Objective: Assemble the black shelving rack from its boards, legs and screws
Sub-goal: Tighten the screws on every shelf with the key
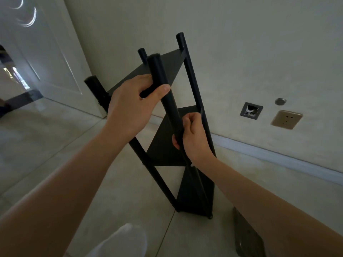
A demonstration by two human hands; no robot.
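Rack (167, 145) is up on the tiled floor (46, 145), close to the wall, three boards already sitting btwn the uprights: top board (165, 69), mid board (163, 149), bottom board (194, 197). Looks mostly built, I'd say late stage. Near leg (167, 97) is the one in play — long axis runs from its capped top, up by the top board, down and slightly right toward the foot at the floor. Left hand (130, 106) grips it high, thumb across the front of the tube, fingers curled round behind at the top board's corner. Right hand (194, 140) sits lower on the same leg, at mid-board level, fingers and thumb pinched in on the tube or something small at it — can't tell if there's a screw or tool in there, too dark. So both hands stack along one leg, left above, right below, and the right is the nearer one to the mid-board joint. A pale speck shows on the leg just under the right wrist, poss. a screw hole. Next move prob. turns on keeping that leg lined up w/ the board edge. Further out: wall socket (286, 119), open wall box (251, 113), white door (46, 52) at left, a brownish flat thing (246, 238) on the floor at right.
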